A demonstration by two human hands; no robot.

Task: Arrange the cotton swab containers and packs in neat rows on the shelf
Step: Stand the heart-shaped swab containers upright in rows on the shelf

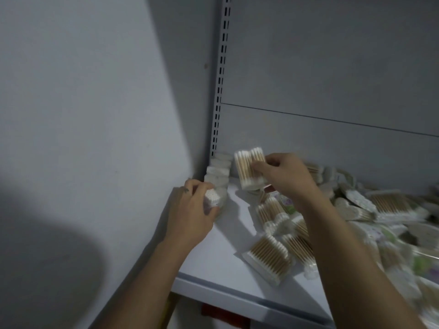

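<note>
One short row [218,170] stood at the shelf's [221,262] far left; the left hand [190,211] gripped a pack [210,200], the right hand [286,173] pinched a second pack [249,168]; a jumbled heap [356,210] lay unsorted.

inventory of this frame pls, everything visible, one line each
shelf: one, white, runs across the lower frame
standing row of packs: several, exact count unclear, white, on the shelf along its left edge back to the corner
loose pile of packs: many, too blurred to count, tan sticks with white tips, on the right part of the shelf
right-held pack: one, tan and white, held upright above the shelf near the row
left-held pack: one, white tips showing, at the front end of the row
slotted upright: one, white, in the corner
back panel: grey, behind the shelf
side wall: grey, on the left
red item: one, under the shelf, unidentifiable
left hand: grips the left-held pack
right hand: pinches the right-held pack
</note>
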